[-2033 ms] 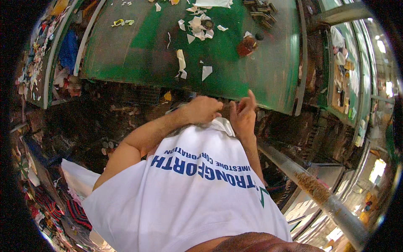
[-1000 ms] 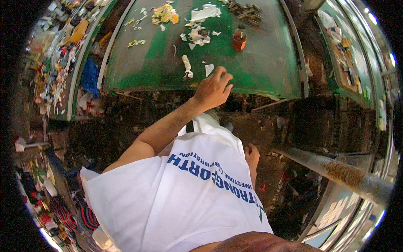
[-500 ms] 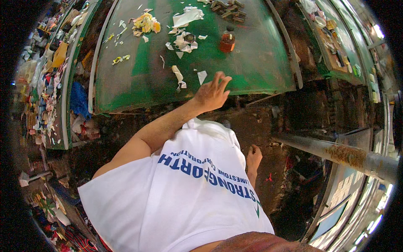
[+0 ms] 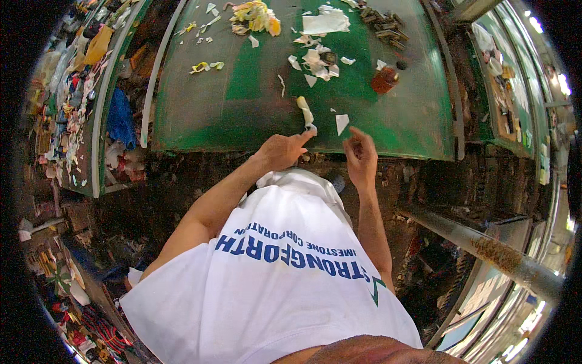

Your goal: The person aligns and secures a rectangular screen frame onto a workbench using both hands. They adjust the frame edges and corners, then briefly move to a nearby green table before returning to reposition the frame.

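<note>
My left hand is at the near edge of the green belt. Its index finger reaches the lower end of a curled whitish paper strip, thumb apart, and no grip on the strip shows. To its right, my right hand hangs over the same edge with bent fingers apart and nothing visible in them. Just beyond its fingertips lies a small white paper scrap. A bottle of reddish-brown liquid with a dark cap rests farther right on the belt.
Farther up the belt are a yellow-and-white crumpled heap, a white sheet, torn paper and a pile of dark pieces. Mixed waste fills the left side, near a blue plastic bag. A rusty pipe crosses at right.
My right hand has risen from beside my body to the belt edge. My left hand has drawn back slightly, down and left. The belt and its items appear shifted right in view.
</note>
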Action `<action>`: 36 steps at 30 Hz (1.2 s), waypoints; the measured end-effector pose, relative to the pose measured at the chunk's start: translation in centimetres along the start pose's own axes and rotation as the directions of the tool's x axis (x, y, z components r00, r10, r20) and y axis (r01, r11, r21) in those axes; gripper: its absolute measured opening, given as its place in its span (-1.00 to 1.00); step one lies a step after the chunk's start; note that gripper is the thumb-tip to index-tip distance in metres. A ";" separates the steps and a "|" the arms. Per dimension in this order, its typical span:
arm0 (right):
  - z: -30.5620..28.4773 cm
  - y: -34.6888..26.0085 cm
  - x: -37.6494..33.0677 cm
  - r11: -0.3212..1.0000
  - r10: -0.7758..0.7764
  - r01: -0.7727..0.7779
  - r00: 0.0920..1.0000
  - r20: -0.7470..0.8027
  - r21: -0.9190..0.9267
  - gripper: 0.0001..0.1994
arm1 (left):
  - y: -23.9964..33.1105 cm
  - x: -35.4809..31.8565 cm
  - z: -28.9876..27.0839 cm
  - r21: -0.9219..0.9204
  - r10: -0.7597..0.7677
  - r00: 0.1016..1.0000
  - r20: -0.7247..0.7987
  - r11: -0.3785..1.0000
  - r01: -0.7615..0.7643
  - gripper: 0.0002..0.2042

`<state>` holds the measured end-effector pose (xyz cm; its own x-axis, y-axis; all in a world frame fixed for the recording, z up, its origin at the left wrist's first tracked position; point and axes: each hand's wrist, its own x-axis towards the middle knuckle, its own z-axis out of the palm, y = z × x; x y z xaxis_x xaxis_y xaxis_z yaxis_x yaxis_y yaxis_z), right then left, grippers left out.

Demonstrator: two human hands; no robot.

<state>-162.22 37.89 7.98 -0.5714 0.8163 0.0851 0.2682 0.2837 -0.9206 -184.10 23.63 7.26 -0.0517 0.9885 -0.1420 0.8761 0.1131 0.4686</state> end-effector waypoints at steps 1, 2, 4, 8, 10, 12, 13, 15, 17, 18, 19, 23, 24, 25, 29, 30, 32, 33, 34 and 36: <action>0.5 -2.7 0.8 0.994 -0.097 0.100 0.993 -0.064 0.051 -0.63 | -0.3 -0.7 0.1 -0.130 0.029 0.991 -0.134 0.990 -0.046 -0.42; 1.2 -5.1 1.2 0.976 -0.180 0.194 0.975 -0.134 0.100 -0.59 | -0.8 -1.2 0.0 -0.159 0.038 0.982 -0.187 0.985 -0.068 -0.44; 3.6 -8.3 1.6 0.884 -0.389 0.443 0.874 -0.291 0.147 -0.56 | -1.6 -2.2 -0.3 -0.207 0.062 0.948 -0.312 0.969 -0.131 -0.46; 8.2 -7.9 2.3 0.824 -0.558 0.564 0.788 -0.259 -0.060 -0.68 | -3.8 -2.9 -0.6 -0.254 -0.056 0.960 -0.274 0.967 -0.016 -0.50; 9.3 -5.6 2.3 0.894 -0.244 0.276 0.960 0.134 -0.353 -0.72 | -4.9 -3.7 -0.4 -0.315 -0.075 0.958 -0.277 0.949 -0.017 -0.54; 9.1 -3.6 0.0 0.683 -0.345 0.518 0.850 0.397 -0.515 -0.75 | -5.7 -4.4 0.0 -0.305 0.014 0.951 -0.308 0.946 -0.113 -0.59; 9.0 -2.9 -1.0 0.536 -0.391 0.637 0.769 0.505 -0.554 -0.76 | -6.5 -4.3 -0.1 -0.280 0.058 0.943 -0.328 0.947 -0.156 -0.62; 8.1 -2.6 -4.9 0.662 -0.313 0.519 0.847 0.430 -0.540 -0.76 | -7.3 -4.4 0.1 -0.282 0.035 0.954 -0.297 0.952 -0.123 -0.64; 6.8 -2.5 -7.3 0.723 -0.204 0.397 0.904 0.375 -0.565 -0.75 | -7.6 -4.5 0.4 -0.310 0.032 0.969 -0.246 0.944 -0.110 -0.66; 6.2 -2.4 -7.5 0.731 -0.133 0.326 0.930 0.344 -0.599 -0.75 | -7.7 -4.2 0.4 -0.315 0.052 0.975 -0.218 0.941 -0.121 -0.65; 5.6 -2.5 -7.4 0.732 -0.027 0.224 0.953 0.301 -0.644 -0.74 | -7.6 -3.9 0.4 -0.316 0.075 0.981 -0.176 0.940 -0.129 -0.64; 4.3 -6.2 -6.8 0.782 0.001 0.059 0.995 0.095 -0.620 -0.70 | -6.1 -2.5 -0.5 -0.274 0.116 0.980 -0.162 0.949 -0.157 -0.56; 4.3 -8.0 -6.6 0.811 -0.026 0.075 0.995 0.092 -0.580 -0.69 | -5.6 -2.3 -0.9 -0.266 0.128 0.969 -0.210 0.947 -0.183 -0.54; 4.4 -9.9 -5.9 0.834 -0.033 0.074 0.996 0.085 -0.547 -0.68 | -5.1 -1.9 -1.3 -0.253 0.143 0.954 -0.265 0.944 -0.212 -0.52; 3.4 -17.9 -4.1 0.727 -0.311 0.309 0.944 0.107 -0.613 -0.64 | -4.0 -1.6 -2.1 -0.334 0.180 0.848 -0.499 0.863 -0.380 -0.56; 3.4 -19.3 -3.9 0.701 -0.350 0.346 0.929 0.121 -0.623 -0.64 | -4.0 -1.9 -2.0 -0.329 0.199 0.810 -0.551 0.840 -0.430 -0.58; 3.5 -20.4 -3.5 0.716 -0.481 0.456 0.871 0.100 -0.528 -0.59 | -4.5 -2.5 -1.6 -0.285 0.137 0.886 -0.443 0.915 -0.284 -0.64; 3.6 -20.1 -3.5 0.747 -0.467 0.447 0.880 0.090 -0.492 -0.59 | -4.9 -2.8 -1.3 -0.256 0.098 0.918 -0.383 0.944 -0.208 -0.67; 3.6 -19.4 -3.7 0.790 -0.398 0.395 0.912 0.098 -0.469 -0.59 | -5.3 -3.0 -1.0 -0.250 0.028 0.960 -0.280 0.963 -0.101 -0.70; 6.3 -15.0 -3.0 0.832 -0.386 0.335 0.922 -0.028 -0.442 -0.58 | -5.9 -3.6 -0.5 -0.205 -0.135 0.990 -0.029 0.970 0.127 -0.74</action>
<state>-169.40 28.00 19.18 -0.6083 0.6574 0.4447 0.3745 0.7318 -0.5694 -189.30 19.50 5.48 -0.1837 0.9666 -0.1786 0.7452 0.2554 0.6159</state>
